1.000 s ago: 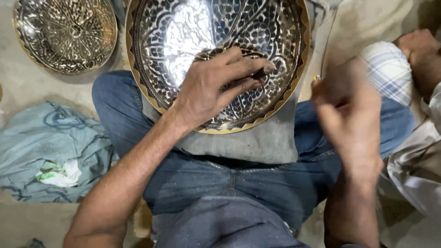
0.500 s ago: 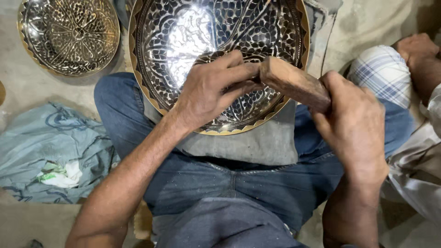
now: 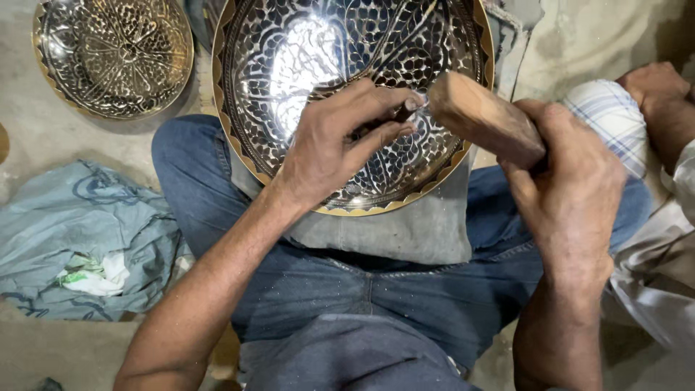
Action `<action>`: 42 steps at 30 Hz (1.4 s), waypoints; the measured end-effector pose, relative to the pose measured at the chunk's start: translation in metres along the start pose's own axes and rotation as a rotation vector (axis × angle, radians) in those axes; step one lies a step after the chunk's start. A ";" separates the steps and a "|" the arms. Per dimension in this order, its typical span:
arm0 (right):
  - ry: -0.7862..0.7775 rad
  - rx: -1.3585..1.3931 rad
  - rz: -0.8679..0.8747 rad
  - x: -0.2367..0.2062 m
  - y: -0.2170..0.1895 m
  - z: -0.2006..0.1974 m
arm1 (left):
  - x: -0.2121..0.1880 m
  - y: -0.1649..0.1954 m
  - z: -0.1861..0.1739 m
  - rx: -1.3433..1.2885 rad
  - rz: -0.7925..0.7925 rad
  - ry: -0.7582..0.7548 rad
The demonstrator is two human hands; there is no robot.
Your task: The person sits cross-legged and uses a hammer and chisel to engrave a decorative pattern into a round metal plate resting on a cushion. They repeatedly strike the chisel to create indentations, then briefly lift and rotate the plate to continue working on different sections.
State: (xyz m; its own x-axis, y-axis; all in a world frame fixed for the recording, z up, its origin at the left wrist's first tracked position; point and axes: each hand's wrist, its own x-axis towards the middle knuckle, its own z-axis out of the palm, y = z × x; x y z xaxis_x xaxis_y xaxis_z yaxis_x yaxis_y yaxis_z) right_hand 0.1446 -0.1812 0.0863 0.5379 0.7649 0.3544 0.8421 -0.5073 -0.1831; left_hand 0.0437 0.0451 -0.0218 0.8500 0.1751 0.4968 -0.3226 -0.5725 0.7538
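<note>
While resting on the lap over a grey cloth [image 3: 405,235], big engraved metal bowl [image 3: 355,94] looks mostly patterned already, leaf shapes packed across the inside; hard to say how much is left near the middle. Left hand [image 3: 340,145] planted in the bowl, fingers [image 3: 387,101] pinching a thin chisel [image 3: 405,110]. Right hand [image 3: 572,181] wrapped tight round a wooden mallet [image 3: 481,119], head right at the chisel top. Second patterned bowl [image 3: 112,54] far left on the dusty concrete floor [image 3: 43,137], crumpled blue cloth [image 3: 79,232] near left. Someone else's arm [image 3: 662,94] at right.
</note>
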 end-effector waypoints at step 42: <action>-0.022 -0.253 -0.095 -0.001 0.002 0.010 | 0.001 0.001 -0.004 0.087 0.032 -0.041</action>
State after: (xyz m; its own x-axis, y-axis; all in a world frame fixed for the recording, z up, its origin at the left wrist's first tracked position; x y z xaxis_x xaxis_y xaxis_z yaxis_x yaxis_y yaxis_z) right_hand 0.1457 -0.1794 0.0767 0.4600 0.8207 0.3388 0.8535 -0.5139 0.0861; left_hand 0.0421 0.0480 -0.0188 0.8567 0.1234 0.5009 -0.3142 -0.6451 0.6965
